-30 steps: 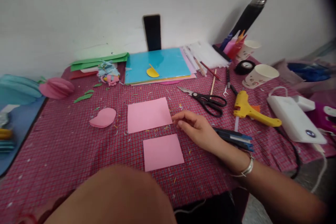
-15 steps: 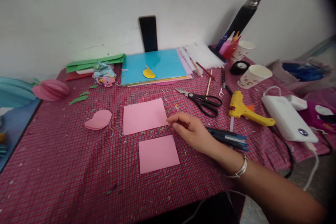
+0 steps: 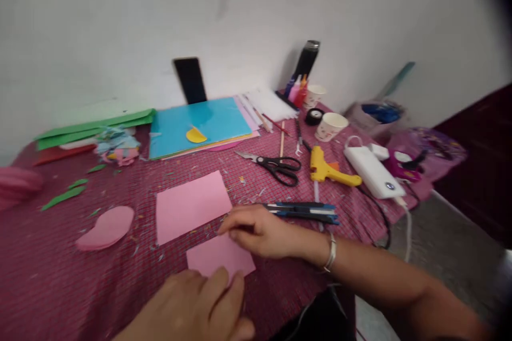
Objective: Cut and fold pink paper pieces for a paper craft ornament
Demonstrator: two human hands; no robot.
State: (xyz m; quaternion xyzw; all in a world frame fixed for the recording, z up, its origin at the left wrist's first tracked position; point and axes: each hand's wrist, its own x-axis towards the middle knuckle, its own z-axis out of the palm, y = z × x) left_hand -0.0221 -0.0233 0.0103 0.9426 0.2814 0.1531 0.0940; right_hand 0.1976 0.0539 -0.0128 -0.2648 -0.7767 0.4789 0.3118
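Two pink paper rectangles lie on the red checked tablecloth [image 3: 52,272]. The smaller pink sheet [image 3: 218,258] is nearest me. My right hand [image 3: 258,232], a bangle on its wrist, rests on its far right corner with fingers curled against the paper. My left hand [image 3: 200,309] lies at the sheet's near edge, fingers stretched forward and touching it. The larger pink sheet [image 3: 190,205] sits just beyond, untouched. A pink rounded cut-out [image 3: 106,226] lies to the left.
Black scissors [image 3: 276,165], a yellow glue gun [image 3: 328,170], a dark blue stapler-like tool [image 3: 306,210], a white power bank [image 3: 372,170], paper cups [image 3: 330,125] and a stack of coloured sheets [image 3: 198,125] fill the far table. The table edge drops off at right.
The view has swung left and down. My right hand moved from the larger sheet's corner onto the smaller sheet, and my left hand came in to touch its near edge.
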